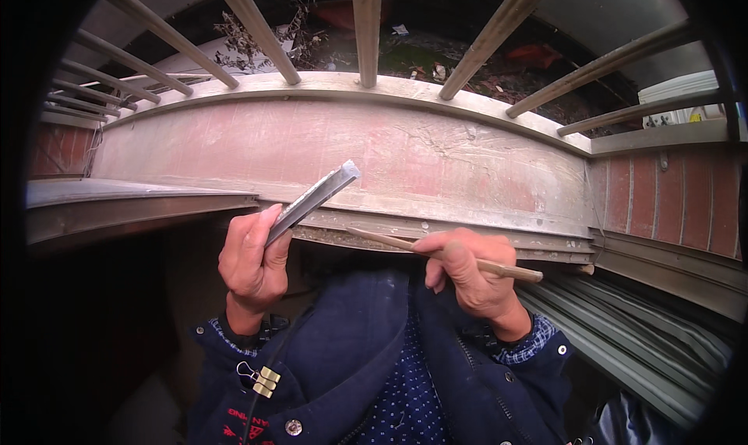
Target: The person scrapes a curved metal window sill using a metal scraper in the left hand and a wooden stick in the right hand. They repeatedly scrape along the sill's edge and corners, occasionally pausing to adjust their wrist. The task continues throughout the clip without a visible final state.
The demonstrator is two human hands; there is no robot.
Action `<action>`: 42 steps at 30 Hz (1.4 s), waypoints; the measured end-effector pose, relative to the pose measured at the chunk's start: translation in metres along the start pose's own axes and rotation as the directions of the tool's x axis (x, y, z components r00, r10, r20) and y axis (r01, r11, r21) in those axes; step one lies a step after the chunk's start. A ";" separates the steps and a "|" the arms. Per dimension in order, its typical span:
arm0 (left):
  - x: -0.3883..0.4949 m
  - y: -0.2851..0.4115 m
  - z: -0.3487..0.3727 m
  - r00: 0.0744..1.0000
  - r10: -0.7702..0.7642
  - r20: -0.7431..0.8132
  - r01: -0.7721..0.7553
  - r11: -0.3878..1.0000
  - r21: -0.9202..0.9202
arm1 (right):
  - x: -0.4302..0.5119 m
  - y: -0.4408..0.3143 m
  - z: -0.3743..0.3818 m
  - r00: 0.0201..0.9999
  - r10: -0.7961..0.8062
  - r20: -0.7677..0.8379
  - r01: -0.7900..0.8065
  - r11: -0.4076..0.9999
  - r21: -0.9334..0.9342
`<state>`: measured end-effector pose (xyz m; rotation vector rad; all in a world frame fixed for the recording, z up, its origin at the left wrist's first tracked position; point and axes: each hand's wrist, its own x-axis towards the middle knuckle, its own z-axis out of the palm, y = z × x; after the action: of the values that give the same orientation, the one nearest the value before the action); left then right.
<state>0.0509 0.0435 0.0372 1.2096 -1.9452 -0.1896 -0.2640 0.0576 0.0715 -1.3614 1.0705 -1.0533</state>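
My left hand (252, 267) pinches a short grey metal channel strip (315, 200) between thumb and fingers. The strip slants up to the right, with whitish residue along its upper edge and far end. In my right hand (478, 270) is a thin wooden stick (383, 239), its tapered end pointing left and its blunt end sticking out to the right. The stick's tip hovers over or touches the window frame's lower track (467, 235); I cannot tell which. Dirt and pale specks lie along that track.
Beyond the track lies a dusty, reddish tiled sill (280, 141), bounded by metal bars (367, 30). A sliding sash edge (140, 211) covers the track's left part. Brick-patterned wall (672, 202) stands at right, above folded grey-green curtain-like material (631, 334).
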 end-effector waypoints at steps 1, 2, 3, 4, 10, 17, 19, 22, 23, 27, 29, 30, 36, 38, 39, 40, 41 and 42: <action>-0.007 -0.002 -0.006 1.000 -0.009 -0.019 0.010 0.999 0.031 | 0.009 0.002 0.011 0.999 0.008 0.046 -0.008 1.000 0.013; -0.014 -0.005 -0.012 0.999 -0.032 -0.035 0.034 0.998 0.049 | 0.016 0.003 0.022 0.996 0.013 0.085 -0.015 1.000 0.017; -0.022 -0.007 -0.018 0.996 -0.069 -0.049 0.072 0.996 0.059 | 0.023 0.004 0.031 0.992 0.028 0.122 -0.031 0.999 0.019; -0.031 -0.009 -0.025 0.993 -0.101 -0.056 0.105 0.992 0.073 | 0.029 0.004 0.039 0.982 0.091 0.164 -0.092 0.996 0.000; -0.068 -0.020 -0.044 0.973 -0.191 -0.131 0.209 0.969 0.135 | 0.056 0.014 0.084 0.947 0.154 0.281 -0.182 0.980 0.076; -0.075 -0.026 -0.041 0.976 -0.178 -0.128 0.194 0.972 0.130 | 0.045 -0.006 0.034 0.969 0.053 0.241 0.011 0.967 -0.256; -0.071 -0.027 -0.037 0.978 -0.171 -0.119 0.182 0.978 0.097 | 0.032 -0.028 0.000 0.968 0.233 0.093 -0.193 0.928 -0.317; -0.063 -0.032 -0.031 0.986 -0.133 -0.104 0.143 0.985 0.093 | 0.021 -0.057 -0.043 0.894 0.441 -0.079 -0.435 0.815 -0.383; -0.060 -0.033 -0.028 0.987 -0.122 -0.102 0.130 0.988 0.083 | 0.018 -0.062 -0.049 0.888 0.449 -0.105 -0.453 0.809 -0.375; -0.050 -0.033 -0.020 0.993 -0.084 -0.079 0.089 0.994 0.063 | 0.015 -0.063 -0.041 0.919 0.367 -0.142 -0.392 0.890 -0.232; -0.044 -0.032 -0.016 0.996 -0.059 -0.060 0.063 0.997 0.053 | 0.022 -0.048 -0.018 0.956 0.291 -0.045 -0.294 0.940 -0.175; -0.042 -0.032 -0.014 0.997 -0.047 -0.055 0.050 0.998 0.045 | 0.029 -0.037 -0.005 0.967 0.253 0.027 -0.246 0.957 -0.156; -0.030 -0.029 -0.005 0.999 -0.017 -0.033 0.018 0.999 0.048 | 0.050 0.003 0.029 0.964 -0.049 0.262 0.105 0.974 -0.203; -0.024 -0.030 0.000 0.999 0.004 -0.032 -0.003 0.999 0.046 | 0.042 -0.004 0.011 0.958 -0.060 0.282 0.136 0.956 -0.259; -0.021 -0.030 0.002 0.999 0.021 -0.033 -0.019 0.999 0.046 | 0.037 -0.010 -0.001 0.955 -0.046 0.294 0.134 0.948 -0.288; -0.019 -0.030 0.005 0.999 0.027 -0.031 -0.025 0.999 0.045 | 0.031 -0.018 -0.015 0.959 -0.004 0.285 0.107 0.931 -0.348; -0.016 -0.030 0.007 0.998 0.052 -0.030 -0.050 0.998 0.037 | 0.025 -0.029 -0.030 0.960 0.065 0.273 0.058 0.906 -0.418; -0.013 -0.031 0.009 0.997 0.069 -0.026 -0.068 0.997 0.030 | 0.020 -0.040 -0.043 0.971 0.105 0.213 0.003 0.891 -0.454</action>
<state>0.0677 0.0352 0.0082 1.1560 -1.9684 -0.1092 -0.3002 0.0306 0.1145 -1.7684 1.2113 -0.5982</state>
